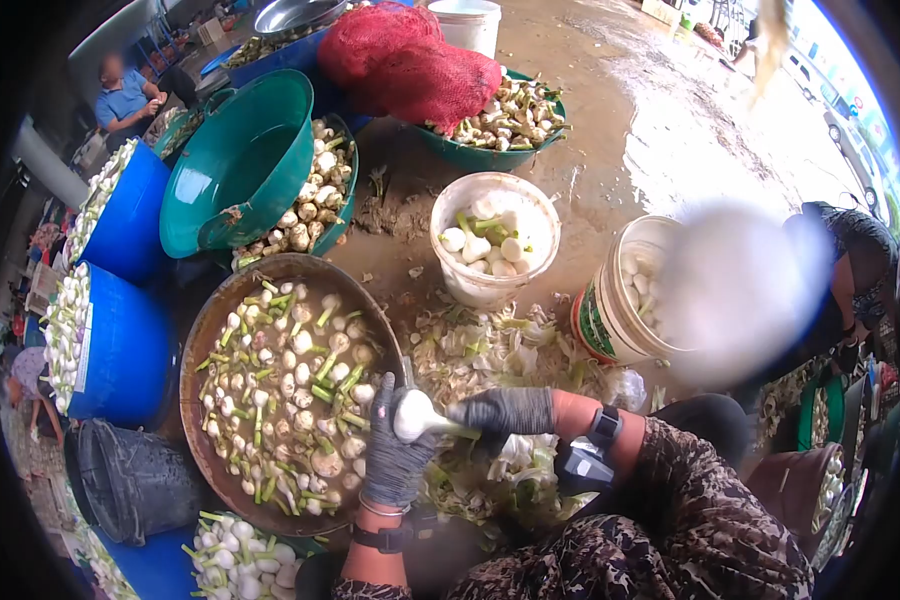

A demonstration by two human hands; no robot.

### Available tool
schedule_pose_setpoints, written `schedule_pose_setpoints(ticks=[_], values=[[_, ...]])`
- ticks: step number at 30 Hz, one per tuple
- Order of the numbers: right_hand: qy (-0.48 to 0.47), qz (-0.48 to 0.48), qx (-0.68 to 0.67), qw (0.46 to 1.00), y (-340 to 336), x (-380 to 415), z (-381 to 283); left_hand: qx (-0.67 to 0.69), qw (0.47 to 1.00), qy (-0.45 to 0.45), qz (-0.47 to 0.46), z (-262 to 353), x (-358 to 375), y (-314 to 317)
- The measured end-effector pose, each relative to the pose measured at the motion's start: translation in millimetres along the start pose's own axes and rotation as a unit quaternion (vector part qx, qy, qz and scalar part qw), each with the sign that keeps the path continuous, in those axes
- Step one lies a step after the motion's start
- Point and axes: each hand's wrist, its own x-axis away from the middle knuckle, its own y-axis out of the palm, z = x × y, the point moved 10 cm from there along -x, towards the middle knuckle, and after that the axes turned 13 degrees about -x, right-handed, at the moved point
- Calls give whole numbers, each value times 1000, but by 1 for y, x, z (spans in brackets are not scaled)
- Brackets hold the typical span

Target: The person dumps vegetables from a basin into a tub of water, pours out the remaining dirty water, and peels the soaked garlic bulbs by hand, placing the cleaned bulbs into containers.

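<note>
A white garlic bulb [416,416] with a short green stem is gripped in my left hand [398,455], which wears a dark grey glove. From the right, my right hand [510,411], gloved the same way, reaches the bulb's stem side with its fingers curled together. What those fingers hold, if anything, is hidden. Just left of my hands stands a wide round tub [192,420] of murky water, full of floating garlic bulbs with green stems. Below and beyond my hands, peeled garlic skins [500,345] lie heaped on the ground.
A white bucket [450,270] and another bucket [595,312] hold peeled bulbs. Behind stand green basins [235,165], a red mesh sack [400,60] and blue containers [120,345] piled with garlic. A blurred pale spot covers the right side. A person [120,100] sits far left.
</note>
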Motion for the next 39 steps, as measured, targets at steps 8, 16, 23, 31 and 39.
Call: schedule_pose_setpoints(ticks=[8, 16, 23, 31, 39], values=[[-91, 182, 14, 979, -49, -3, -39, 19, 961, -244, -126, -51, 20, 30], [-157, 250, -170, 940, -118, -55, -99, 123, 968, -213, -51, -45, 25, 22], [-209, 118, 609, 756, 34, -232, -85, 166, 966, -199, 19, -51, 14, -14], [-202, 123, 603, 762, 37, -281, -68, 282, 906, -311, 46, -96, 25, -43], [-253, 207, -45, 944, -18, -149, -114, 577, 661, -480, -3, -141, 57, -4]])
